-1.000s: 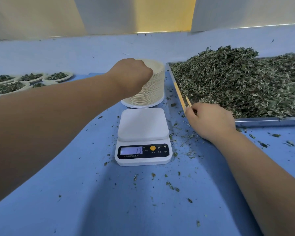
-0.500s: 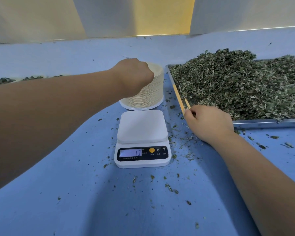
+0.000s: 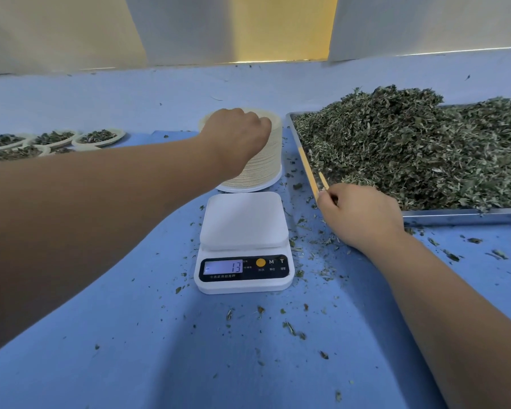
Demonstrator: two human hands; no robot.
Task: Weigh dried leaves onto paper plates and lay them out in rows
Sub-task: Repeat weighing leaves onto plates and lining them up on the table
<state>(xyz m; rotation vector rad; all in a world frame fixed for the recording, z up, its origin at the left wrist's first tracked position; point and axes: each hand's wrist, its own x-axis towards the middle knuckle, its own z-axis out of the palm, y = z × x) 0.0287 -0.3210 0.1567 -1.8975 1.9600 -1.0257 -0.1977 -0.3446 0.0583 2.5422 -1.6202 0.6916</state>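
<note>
My left hand (image 3: 236,137) reaches over the tall stack of paper plates (image 3: 266,169) behind the scale, its curled fingers gripping the top of the stack. The white digital scale (image 3: 244,240) stands bare in the middle, its display reading 13 with a minus bar. My right hand (image 3: 359,215) rests at the near left corner of the metal tray (image 3: 455,216) and holds a thin wooden stick (image 3: 323,180). A big heap of dried green leaves (image 3: 410,149) fills the tray.
Several filled paper plates (image 3: 99,137) lie in rows at the far left on the blue table cover (image 3: 130,335). Loose leaf crumbs are scattered around the scale and below the tray. A pale wall runs along the back.
Both hands stay where they were, left on the plate stack and right at the tray corner. Only the camera view shifts slightly.
</note>
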